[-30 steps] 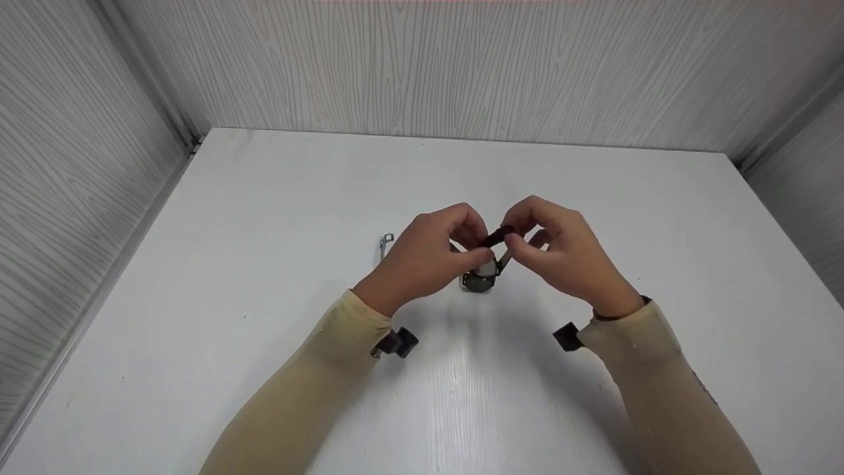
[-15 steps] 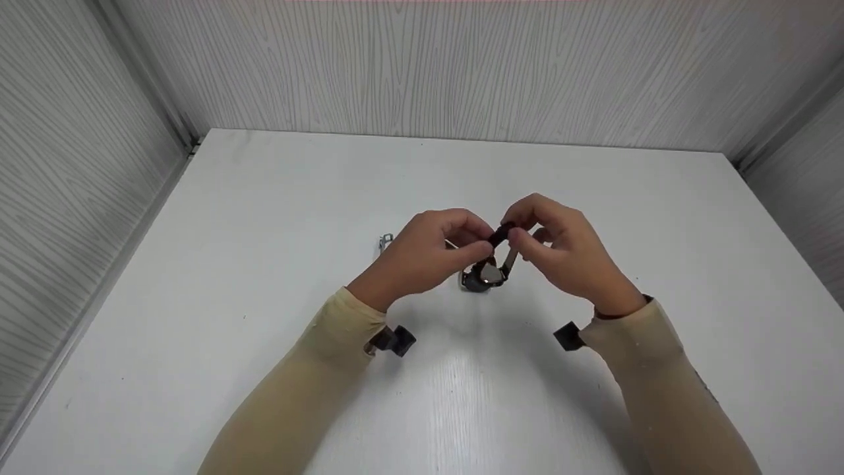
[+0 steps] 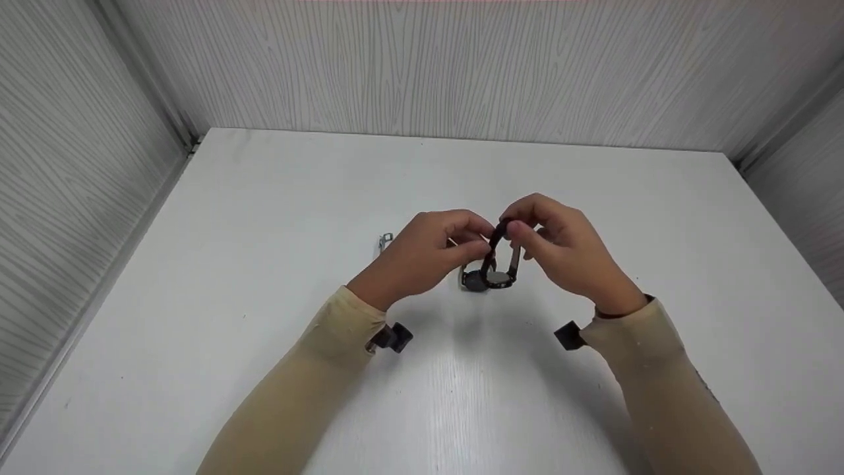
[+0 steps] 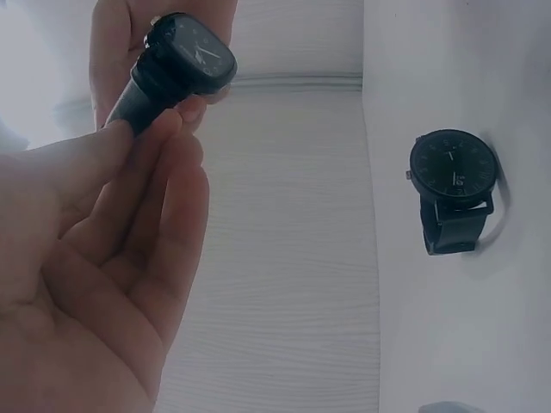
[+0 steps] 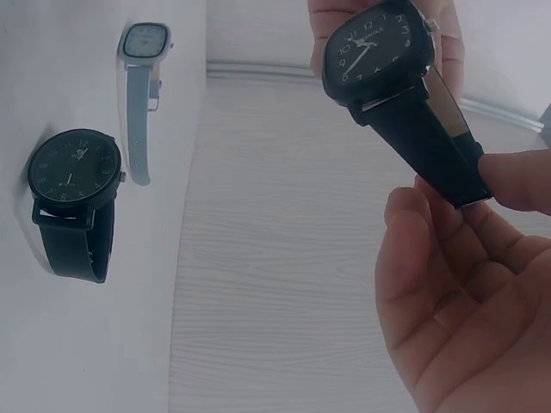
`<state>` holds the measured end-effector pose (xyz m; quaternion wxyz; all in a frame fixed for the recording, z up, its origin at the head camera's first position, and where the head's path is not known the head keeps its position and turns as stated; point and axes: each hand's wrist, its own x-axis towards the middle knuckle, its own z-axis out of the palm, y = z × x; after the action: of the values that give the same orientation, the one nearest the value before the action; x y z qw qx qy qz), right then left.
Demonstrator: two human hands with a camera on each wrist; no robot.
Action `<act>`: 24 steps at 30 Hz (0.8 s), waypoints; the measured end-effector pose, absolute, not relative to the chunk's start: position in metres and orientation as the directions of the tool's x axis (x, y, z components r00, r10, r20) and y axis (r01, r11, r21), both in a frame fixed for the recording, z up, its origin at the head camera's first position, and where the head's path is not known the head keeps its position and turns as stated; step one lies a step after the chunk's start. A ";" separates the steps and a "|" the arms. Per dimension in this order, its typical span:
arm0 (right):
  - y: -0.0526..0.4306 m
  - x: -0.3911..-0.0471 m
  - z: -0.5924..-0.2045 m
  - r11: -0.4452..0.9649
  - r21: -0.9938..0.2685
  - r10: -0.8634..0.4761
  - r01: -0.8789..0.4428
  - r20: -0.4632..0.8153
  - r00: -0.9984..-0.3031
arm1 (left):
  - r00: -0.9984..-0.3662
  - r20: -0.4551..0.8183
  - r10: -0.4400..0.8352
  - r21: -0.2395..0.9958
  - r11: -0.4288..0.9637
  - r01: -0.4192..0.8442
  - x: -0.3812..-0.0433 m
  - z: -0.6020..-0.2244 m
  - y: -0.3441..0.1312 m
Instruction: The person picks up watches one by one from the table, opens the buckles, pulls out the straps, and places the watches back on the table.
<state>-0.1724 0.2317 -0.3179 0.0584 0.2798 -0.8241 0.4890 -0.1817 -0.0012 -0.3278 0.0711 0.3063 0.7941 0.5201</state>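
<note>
Near the table's middle, my right hand (image 3: 560, 254) pinches the closed strap of a black wristwatch (image 3: 499, 280) between thumb and fingers. The strap forms a loop, and the rounded-square dark dial (image 5: 379, 52) hangs at its lower end. My left hand (image 3: 425, 254) holds the left side of that strap with thumb and fingertips; in the left wrist view its thumb (image 4: 86, 159) lies against the strap. Just behind it in the head view, a black watch with a round dial (image 3: 474, 282) lies on the table, its strap bent under it.
A pale blue watch (image 5: 138, 103) with a square dial lies with its strap stretched out; my left hand covers most of it in the head view. The white table (image 3: 277, 198) is bounded by wood-grain panels (image 3: 422, 66) at the back and sides.
The held watch has swung down and right, its loop now showing side-on and its dial hanging lower. My left hand has shifted slightly left; the right hand stays nearly in place.
</note>
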 end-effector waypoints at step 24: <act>0.238 -0.177 -0.321 0.343 -0.853 -0.425 -0.392 0.231 -0.875 | -0.788 0.279 0.548 0.853 0.235 0.465 -0.183 -0.335 0.002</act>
<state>-0.1770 0.2380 -0.3212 -0.0159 0.2494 -0.8194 0.5160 -0.1829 0.0019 -0.3351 0.0393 0.3229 0.7847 0.5276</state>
